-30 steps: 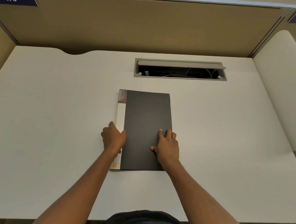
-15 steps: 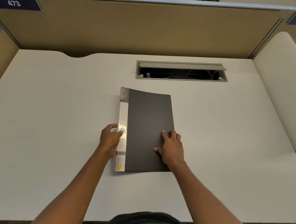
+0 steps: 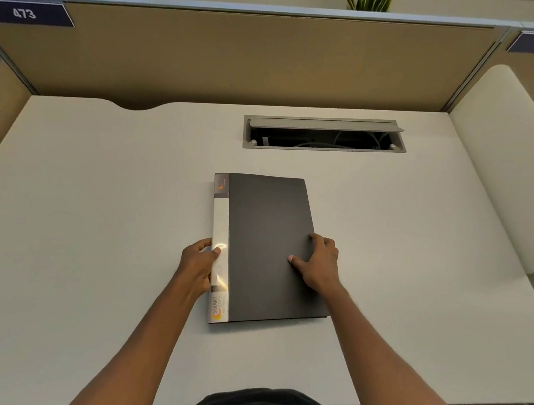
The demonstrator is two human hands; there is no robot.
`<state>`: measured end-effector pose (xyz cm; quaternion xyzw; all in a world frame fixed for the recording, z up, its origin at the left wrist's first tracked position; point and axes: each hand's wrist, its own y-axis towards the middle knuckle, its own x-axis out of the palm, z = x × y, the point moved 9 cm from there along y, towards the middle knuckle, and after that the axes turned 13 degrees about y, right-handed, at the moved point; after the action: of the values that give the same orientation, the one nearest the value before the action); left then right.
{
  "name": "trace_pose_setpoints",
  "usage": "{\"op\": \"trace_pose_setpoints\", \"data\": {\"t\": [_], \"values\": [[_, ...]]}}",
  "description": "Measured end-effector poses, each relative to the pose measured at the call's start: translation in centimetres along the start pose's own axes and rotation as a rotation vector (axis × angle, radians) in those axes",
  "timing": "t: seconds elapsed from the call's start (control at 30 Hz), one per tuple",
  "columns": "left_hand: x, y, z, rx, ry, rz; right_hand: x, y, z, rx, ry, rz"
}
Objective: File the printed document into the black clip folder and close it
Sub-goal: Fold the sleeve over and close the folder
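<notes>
Seemingly the job is close to its end, or else barely begun; the view allows both readings. Lying flat near the middle of the white counter (image 3: pixel 84 209), the black folder (image 3: pixel 266 247) has its cover down and its pale labelled spine to the person's left. No printed document shows anywhere on the counter, so my guess is that the sheet is already inside, though the shut cover hides that and I cannot confirm it.

At the spine's lower half, the left hand (image 3: pixel 197 266) has its fingers (image 3: pixel 205 245) curled round the edge, clamped on it lightly. Over at the folder's right edge, the right hand (image 3: pixel 320 264) rests with its thumb lying on the cover and its fingers bent over the side, gripping that edge.

If the paper is filed, what remains is only to press the cover fully flat and let go. If not, the cover must be lifted from the right edge and a document found.
</notes>
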<state>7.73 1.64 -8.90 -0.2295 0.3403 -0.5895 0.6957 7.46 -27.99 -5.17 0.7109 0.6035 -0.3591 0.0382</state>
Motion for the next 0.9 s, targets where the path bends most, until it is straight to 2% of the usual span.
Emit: {"op": "trace_pose_setpoints", "data": {"t": [0.17,0.33,0.47,0.6,0.77,0.9], "values": [[-0.2,0.0,-0.5,-0.005,0.005,-0.021,-0.5,0.8,0.2,0.05,0.133,0.014],[-1.0,-0.4,0.3,0.093,0.042,0.018,-0.5,0.8,0.8,0.112,0.168,0.06],[-1.8,-0.3,1.1,0.23,0.224,0.055,-0.1,0.5,0.9,0.125,0.179,0.074],[-2.8,-0.2,1.5,0.287,0.334,0.056,0.9,0.3,0.5,0.132,0.175,0.08],[-5.9,0.4,2.7,0.338,0.373,0.098,3.8,0.5,-2.0,0.096,0.177,0.077],[-10.1,2.3,3.8,0.314,0.382,0.154,7.4,1.4,-5.7,0.051,0.2,0.049]]}}
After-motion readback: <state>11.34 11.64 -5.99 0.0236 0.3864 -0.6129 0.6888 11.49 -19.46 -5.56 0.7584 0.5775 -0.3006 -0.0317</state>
